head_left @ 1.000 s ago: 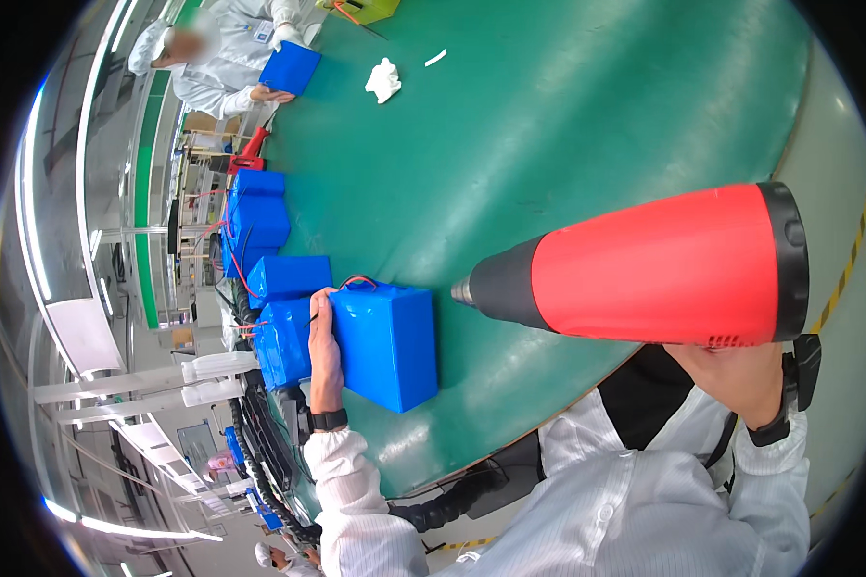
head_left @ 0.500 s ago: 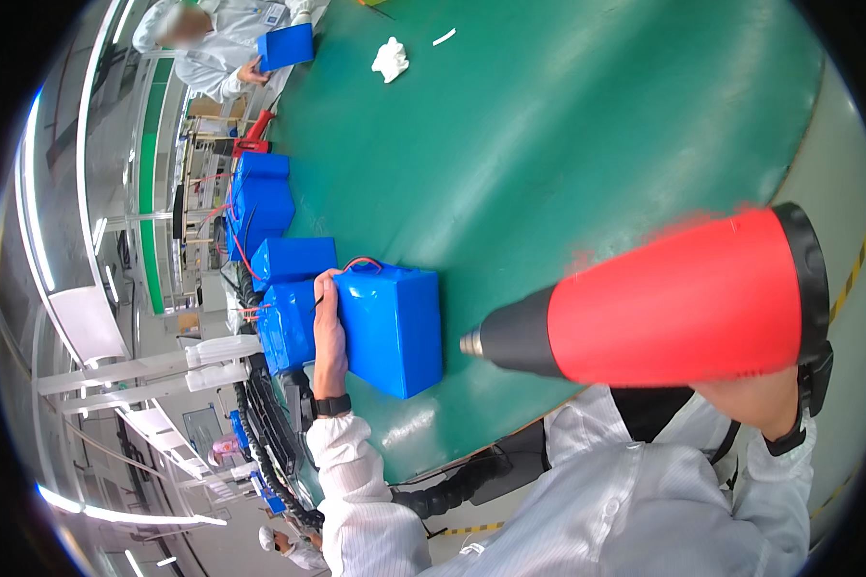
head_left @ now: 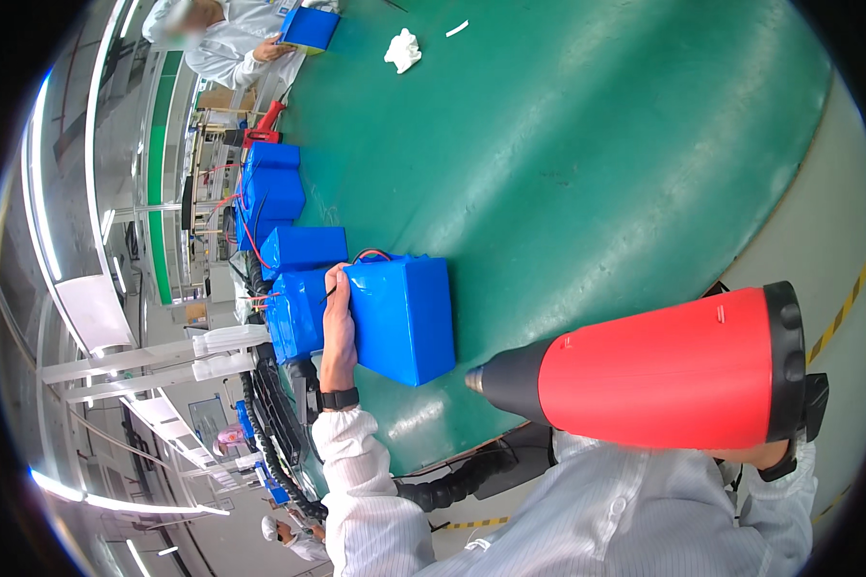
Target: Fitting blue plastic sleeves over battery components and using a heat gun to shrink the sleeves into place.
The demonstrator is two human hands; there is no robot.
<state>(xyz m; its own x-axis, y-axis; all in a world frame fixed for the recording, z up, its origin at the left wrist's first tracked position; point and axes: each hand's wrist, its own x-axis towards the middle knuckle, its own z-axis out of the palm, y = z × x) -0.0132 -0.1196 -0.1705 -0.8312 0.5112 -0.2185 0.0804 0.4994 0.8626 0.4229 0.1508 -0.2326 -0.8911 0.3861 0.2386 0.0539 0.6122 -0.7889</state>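
My left hand (head_left: 338, 322) grips the left side of a blue shrink-wrapped battery pack (head_left: 409, 317), its thumb near the top edge where red and black wires come out. The pack is over the green table. A large red heat gun (head_left: 659, 370) with a black nozzle section and metal tip is in my right hand (head_left: 755, 455), mostly hidden behind the gun's body. The tip points left toward the pack's lower right corner, with a small gap between them in this view.
More blue battery packs (head_left: 303, 248) with loose wires line the table's left edge, and another red heat gun (head_left: 263, 127) lies beyond them. At the far left, a co-worker's hand (head_left: 272, 50) holds a blue pack. A crumpled white scrap (head_left: 403, 51) rests on the green table (head_left: 568, 144).
The heat gun has swung lower in the view, toward me, its tip still facing the pack. My left hand keeps its hold. The co-worker's blue pack has tilted.
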